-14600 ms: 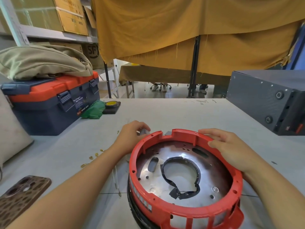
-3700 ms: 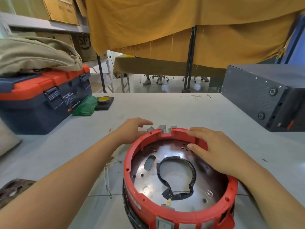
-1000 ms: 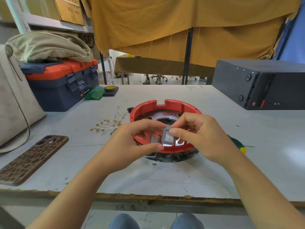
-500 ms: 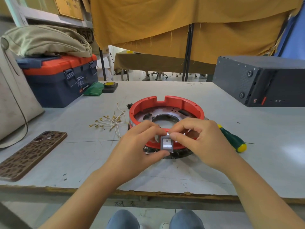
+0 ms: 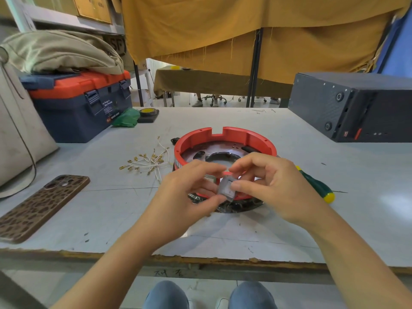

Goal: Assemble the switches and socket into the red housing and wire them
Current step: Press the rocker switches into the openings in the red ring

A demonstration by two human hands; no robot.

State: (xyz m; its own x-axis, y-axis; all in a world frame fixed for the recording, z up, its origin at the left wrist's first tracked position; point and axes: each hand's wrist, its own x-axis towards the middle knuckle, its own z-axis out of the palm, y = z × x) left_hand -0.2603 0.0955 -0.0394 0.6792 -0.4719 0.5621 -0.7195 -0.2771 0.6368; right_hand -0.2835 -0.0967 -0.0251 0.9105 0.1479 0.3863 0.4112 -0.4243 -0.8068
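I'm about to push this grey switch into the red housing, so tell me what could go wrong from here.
1. Both hands, left hand and right hand, pinch the grey switch by the fingertips, so nothing steadies the red housing; pressing may slide it.
2. A slipped switch could drop over the near table edge.
3. The loose wires with brass terminals lie close by; a sliding housing might scatter them.

Grey worktable point(image 5: 289, 219) with a chipped front edge, mustard curtain point(image 5: 245, 30) hanging behind it — metal shelving point(image 5: 66, 21) with cardboard boxes at left (office chair wheels visible under the curtain).
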